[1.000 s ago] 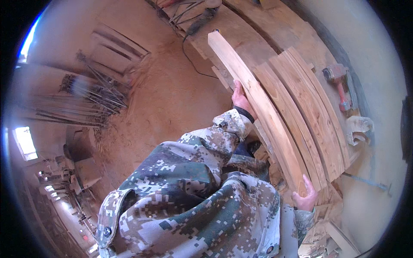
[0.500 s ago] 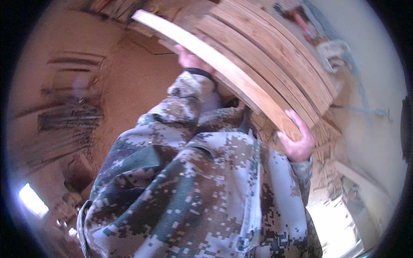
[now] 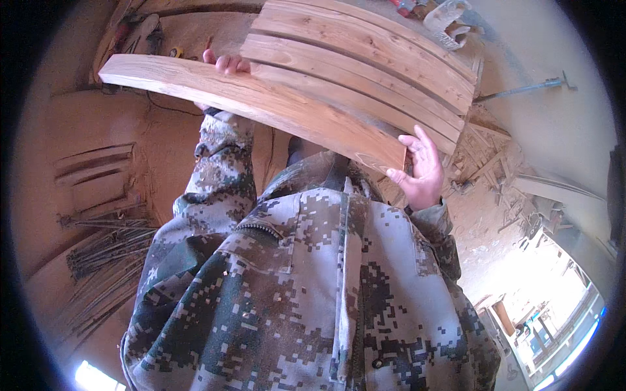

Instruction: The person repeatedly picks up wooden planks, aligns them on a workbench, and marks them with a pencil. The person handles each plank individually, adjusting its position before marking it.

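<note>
A long, thick wooden board (image 3: pixel 280 101) spans the space in front of my chest, its broad face and near edge both showing. My left hand (image 3: pixel 225 63) is wrapped round the board left of its middle, fingertips curling over the far edge, with the palm hidden beneath. At the right end, my right hand (image 3: pixel 422 171) grips the board's end and lower corner between thumb and fingers. Just beyond lie several planks (image 3: pixel 365 58) side by side, with dark gaps between some of them. The held board overlaps the nearest plank in view; whether they touch I cannot tell.
A white plastic bag or container (image 3: pixel 447 19) sits past the planks, beside a red object (image 3: pixel 404 6). A blue bar clamp-like tool (image 3: pixel 521 89) reaches out at the right. Wood scraps (image 3: pixel 486 156) litter the floor, and thin strips (image 3: pixel 111 251) are stacked at the left.
The board has turned so its broad face shows more, and its left end has swung down and leftward in view. Both hands moved left with it, still gripping. The planks shifted left in view.
</note>
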`<move>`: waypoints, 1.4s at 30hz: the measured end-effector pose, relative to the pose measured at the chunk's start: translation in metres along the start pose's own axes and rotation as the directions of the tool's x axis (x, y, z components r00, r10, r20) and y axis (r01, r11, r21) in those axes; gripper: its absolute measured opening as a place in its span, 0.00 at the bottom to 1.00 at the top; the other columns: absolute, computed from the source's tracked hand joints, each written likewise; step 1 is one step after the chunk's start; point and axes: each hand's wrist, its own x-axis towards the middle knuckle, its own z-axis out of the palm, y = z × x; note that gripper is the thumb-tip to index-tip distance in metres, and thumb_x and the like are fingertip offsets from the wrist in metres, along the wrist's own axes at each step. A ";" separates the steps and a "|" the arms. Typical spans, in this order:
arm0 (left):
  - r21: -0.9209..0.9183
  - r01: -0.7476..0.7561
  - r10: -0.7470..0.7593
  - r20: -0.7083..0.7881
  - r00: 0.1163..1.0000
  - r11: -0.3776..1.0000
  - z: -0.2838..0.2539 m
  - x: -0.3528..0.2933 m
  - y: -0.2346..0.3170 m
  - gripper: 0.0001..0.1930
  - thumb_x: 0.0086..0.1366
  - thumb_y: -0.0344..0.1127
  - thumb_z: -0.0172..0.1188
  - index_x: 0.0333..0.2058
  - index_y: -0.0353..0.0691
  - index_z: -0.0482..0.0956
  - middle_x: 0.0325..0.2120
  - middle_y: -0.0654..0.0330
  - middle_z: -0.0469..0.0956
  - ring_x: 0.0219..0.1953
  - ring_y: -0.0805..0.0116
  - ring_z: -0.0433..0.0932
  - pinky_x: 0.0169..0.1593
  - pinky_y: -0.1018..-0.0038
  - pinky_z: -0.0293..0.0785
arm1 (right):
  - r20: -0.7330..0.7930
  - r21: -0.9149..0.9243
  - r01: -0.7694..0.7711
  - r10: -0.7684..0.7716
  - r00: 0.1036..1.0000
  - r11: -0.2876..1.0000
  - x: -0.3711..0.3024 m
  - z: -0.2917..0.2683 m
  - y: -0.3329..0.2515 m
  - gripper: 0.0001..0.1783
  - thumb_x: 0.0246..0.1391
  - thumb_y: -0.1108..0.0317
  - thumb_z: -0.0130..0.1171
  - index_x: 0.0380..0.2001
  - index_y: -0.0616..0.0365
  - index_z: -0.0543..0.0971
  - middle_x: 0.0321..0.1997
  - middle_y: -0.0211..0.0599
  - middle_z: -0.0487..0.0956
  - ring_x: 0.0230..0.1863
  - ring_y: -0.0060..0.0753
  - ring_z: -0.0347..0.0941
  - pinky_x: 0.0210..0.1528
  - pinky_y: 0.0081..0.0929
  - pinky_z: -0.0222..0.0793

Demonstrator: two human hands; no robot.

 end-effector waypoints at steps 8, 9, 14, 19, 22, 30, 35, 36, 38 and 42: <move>-0.012 0.044 -0.044 -0.058 0.997 0.999 -0.020 -0.010 0.005 0.38 0.61 0.70 0.35 0.48 0.41 0.75 0.26 0.54 0.74 0.26 0.56 0.72 0.39 0.57 0.71 | -0.064 -0.348 0.240 -0.279 0.958 0.906 -0.008 0.012 -0.014 0.48 0.34 0.82 0.62 0.63 0.69 0.56 0.55 0.48 0.67 0.59 0.42 0.64 0.65 0.39 0.56; -0.042 0.039 -0.042 -0.092 0.995 0.998 -0.021 -0.012 0.005 0.38 0.60 0.70 0.36 0.51 0.42 0.73 0.26 0.54 0.74 0.27 0.54 0.72 0.40 0.56 0.71 | -0.052 -0.315 0.279 -0.310 0.949 0.907 -0.008 0.011 -0.016 0.48 0.34 0.82 0.62 0.63 0.70 0.55 0.56 0.49 0.67 0.60 0.44 0.63 0.65 0.41 0.56; -0.057 0.033 -0.033 0.014 0.999 0.998 -0.019 -0.015 -0.002 0.38 0.59 0.70 0.34 0.49 0.44 0.76 0.30 0.53 0.77 0.34 0.53 0.75 0.45 0.54 0.71 | 0.002 -0.385 0.370 -0.400 0.916 0.846 -0.009 0.001 -0.017 0.51 0.32 0.81 0.63 0.64 0.69 0.53 0.58 0.53 0.66 0.59 0.48 0.64 0.64 0.44 0.57; -0.143 -0.010 -0.016 -0.181 0.983 0.990 -0.007 -0.017 -0.013 0.36 0.57 0.67 0.37 0.45 0.41 0.76 0.25 0.52 0.76 0.27 0.51 0.74 0.38 0.55 0.72 | 0.004 -0.440 0.350 -0.388 0.922 0.827 -0.015 -0.004 -0.006 0.54 0.32 0.80 0.64 0.66 0.65 0.50 0.60 0.53 0.64 0.62 0.51 0.62 0.66 0.46 0.54; -0.106 -0.023 0.002 -0.197 0.980 0.994 -0.002 -0.018 -0.013 0.34 0.59 0.63 0.40 0.45 0.39 0.77 0.25 0.52 0.76 0.27 0.52 0.73 0.37 0.57 0.72 | 0.015 -0.440 0.344 -0.377 0.926 0.829 -0.014 -0.006 0.003 0.55 0.32 0.80 0.64 0.66 0.65 0.49 0.60 0.53 0.63 0.62 0.50 0.61 0.66 0.46 0.54; -0.164 0.011 -0.046 -0.210 0.977 0.986 0.002 -0.014 -0.017 0.33 0.58 0.64 0.39 0.39 0.35 0.73 0.24 0.48 0.75 0.25 0.47 0.73 0.38 0.52 0.71 | 0.057 -0.254 0.329 -0.326 0.944 0.910 -0.001 -0.027 0.060 0.56 0.34 0.76 0.67 0.67 0.64 0.48 0.59 0.53 0.65 0.62 0.51 0.61 0.65 0.47 0.55; -0.054 0.098 -0.091 0.120 0.989 0.994 0.004 -0.009 -0.025 0.32 0.60 0.62 0.36 0.44 0.41 0.75 0.27 0.48 0.76 0.29 0.50 0.72 0.43 0.52 0.69 | 0.119 -0.364 0.067 -0.025 0.993 0.929 0.005 -0.031 0.090 0.45 0.33 0.86 0.63 0.60 0.67 0.62 0.58 0.48 0.65 0.61 0.46 0.62 0.62 0.40 0.62; -0.021 0.109 -0.106 0.104 0.989 0.994 0.005 -0.010 -0.028 0.32 0.60 0.62 0.36 0.44 0.40 0.74 0.27 0.47 0.75 0.28 0.50 0.72 0.41 0.52 0.69 | 0.090 -0.388 -0.008 0.046 0.995 0.922 0.007 -0.027 0.092 0.42 0.32 0.88 0.62 0.58 0.67 0.64 0.58 0.46 0.65 0.61 0.45 0.63 0.61 0.39 0.63; -0.026 0.134 -0.131 0.088 0.987 0.991 0.010 -0.011 -0.032 0.30 0.61 0.60 0.36 0.44 0.39 0.73 0.27 0.45 0.75 0.28 0.49 0.73 0.39 0.54 0.69 | 0.161 -0.614 0.086 0.017 0.987 0.784 0.011 -0.018 0.090 0.43 0.31 0.74 0.71 0.57 0.64 0.67 0.56 0.47 0.68 0.56 0.47 0.67 0.59 0.41 0.64; 0.232 0.031 0.018 -0.205 0.979 0.972 0.034 -0.011 -0.052 0.30 0.66 0.60 0.37 0.44 0.37 0.73 0.27 0.47 0.76 0.29 0.52 0.74 0.38 0.59 0.70 | 0.241 -0.742 0.239 -0.084 0.967 0.627 0.014 -0.005 0.080 0.41 0.32 0.68 0.71 0.54 0.63 0.69 0.51 0.48 0.72 0.54 0.44 0.69 0.56 0.38 0.64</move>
